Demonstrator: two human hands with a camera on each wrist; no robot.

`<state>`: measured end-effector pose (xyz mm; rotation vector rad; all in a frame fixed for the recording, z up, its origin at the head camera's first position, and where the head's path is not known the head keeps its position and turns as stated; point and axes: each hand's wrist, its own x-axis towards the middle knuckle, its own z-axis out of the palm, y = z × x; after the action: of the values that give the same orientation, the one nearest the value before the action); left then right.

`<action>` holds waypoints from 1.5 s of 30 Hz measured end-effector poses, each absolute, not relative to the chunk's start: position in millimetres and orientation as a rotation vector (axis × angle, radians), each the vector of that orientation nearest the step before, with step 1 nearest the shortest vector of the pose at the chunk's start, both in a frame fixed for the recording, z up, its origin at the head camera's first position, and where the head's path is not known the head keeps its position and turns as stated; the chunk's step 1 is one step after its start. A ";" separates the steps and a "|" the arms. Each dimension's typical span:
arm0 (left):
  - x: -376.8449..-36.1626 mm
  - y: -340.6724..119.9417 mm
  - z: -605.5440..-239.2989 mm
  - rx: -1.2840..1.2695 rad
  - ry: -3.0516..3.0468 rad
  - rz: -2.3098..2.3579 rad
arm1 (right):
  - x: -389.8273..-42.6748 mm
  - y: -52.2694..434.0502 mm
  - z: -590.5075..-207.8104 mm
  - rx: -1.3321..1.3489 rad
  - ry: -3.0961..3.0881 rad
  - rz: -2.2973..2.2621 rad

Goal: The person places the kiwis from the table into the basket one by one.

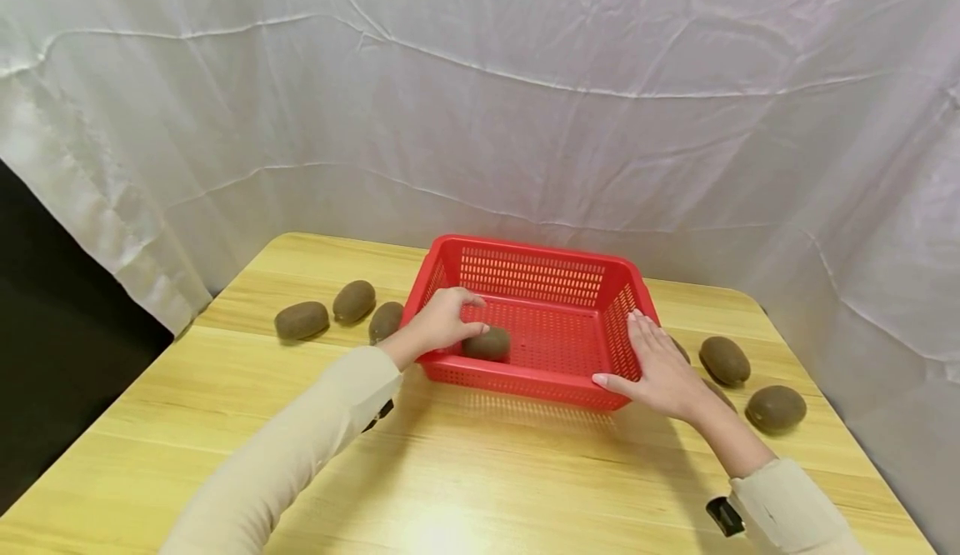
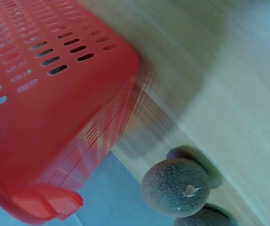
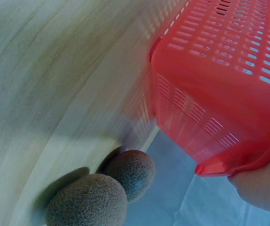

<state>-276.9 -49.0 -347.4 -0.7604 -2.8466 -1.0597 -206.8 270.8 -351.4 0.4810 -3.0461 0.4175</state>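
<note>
A red slotted basket stands in the middle of the wooden table. My left hand reaches over the basket's left wall and curls round a brown kiwi on the basket floor. My right hand lies flat against the outside of the right wall, fingers straight and thumb along the front corner. The left wrist view shows the basket's outer corner with a kiwi beside it. In the right wrist view the basket rim rests against my palm.
Three kiwis lie left of the basket. On the right lie two more, with others partly hidden behind my right hand. White cloth hangs behind the table. A dark gap is at far left.
</note>
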 end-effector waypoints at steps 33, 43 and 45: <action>-266.3 -105.1 -359.3 -0.469 -2.273 -1.373 | -206.3 271.2 -350.0 0.480 -3.048 0.425; -268.5 -126.6 -371.1 -0.279 -2.248 -1.412 | -207.0 272.1 -350.5 0.477 -3.050 0.420; -268.7 -130.0 -373.5 -0.264 -2.247 -1.412 | -206.9 272.1 -350.5 0.476 -3.051 0.421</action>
<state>-268.7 -130.0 -373.5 -0.2635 -2.2467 -1.4118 -206.9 272.1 -350.5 0.4757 -3.0510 0.4208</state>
